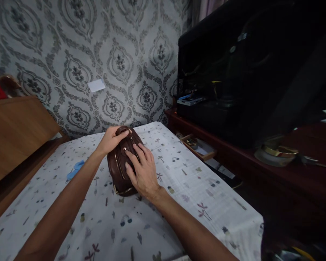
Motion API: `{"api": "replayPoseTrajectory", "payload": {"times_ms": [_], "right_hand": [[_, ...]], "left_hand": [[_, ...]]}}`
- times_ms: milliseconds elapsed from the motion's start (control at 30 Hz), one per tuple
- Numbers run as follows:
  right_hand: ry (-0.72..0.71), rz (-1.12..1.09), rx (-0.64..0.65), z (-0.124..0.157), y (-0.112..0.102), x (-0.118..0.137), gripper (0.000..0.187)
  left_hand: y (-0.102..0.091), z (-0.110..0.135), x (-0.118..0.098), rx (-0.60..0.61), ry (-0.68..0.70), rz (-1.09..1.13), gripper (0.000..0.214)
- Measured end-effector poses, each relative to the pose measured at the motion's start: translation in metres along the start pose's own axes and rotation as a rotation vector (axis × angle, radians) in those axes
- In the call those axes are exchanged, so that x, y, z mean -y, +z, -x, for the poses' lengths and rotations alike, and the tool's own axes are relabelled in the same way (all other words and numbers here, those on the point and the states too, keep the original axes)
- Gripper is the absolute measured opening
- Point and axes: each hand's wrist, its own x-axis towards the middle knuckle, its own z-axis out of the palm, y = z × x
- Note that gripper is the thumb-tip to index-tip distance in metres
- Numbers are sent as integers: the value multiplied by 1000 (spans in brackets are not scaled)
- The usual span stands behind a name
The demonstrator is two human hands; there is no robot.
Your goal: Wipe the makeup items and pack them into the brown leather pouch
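A brown leather handbag (116, 167) with gold zippers lies on a white cloth (179, 203) printed with small plants and rainbows. At its far end, my left hand (112, 139) holds the bag, with the thumb over the top and the other fingers hidden behind. Across the bag's right side rests my right hand (143, 170), its fingers spread on the leather near a zipper. To the left of the bag is a small light-blue item (76, 169), partly hidden by my left forearm; its kind is unclear.
A wooden panel (19, 134) borders the cloth at left. At right, a dark red cabinet (220, 152) has an open drawer (203, 154) and carries a large black screen (244, 79). Patterned wallpaper with a white card (96, 85) is behind.
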Motion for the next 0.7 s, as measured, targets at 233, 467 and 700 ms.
{"api": "replayPoseTrajectory", "payload": {"times_ms": [233, 467, 700], "right_hand": [[-2, -9, -26, 0, 1, 0, 39], [-15, -1, -30, 0, 2, 0, 44], [-39, 23, -39, 1, 3, -1, 45]], "left_hand": [[-35, 14, 10, -61, -67, -48, 34], [-35, 27, 24, -156, -69, -66, 31], [-24, 31, 20, -230, -86, -56, 37]]}}
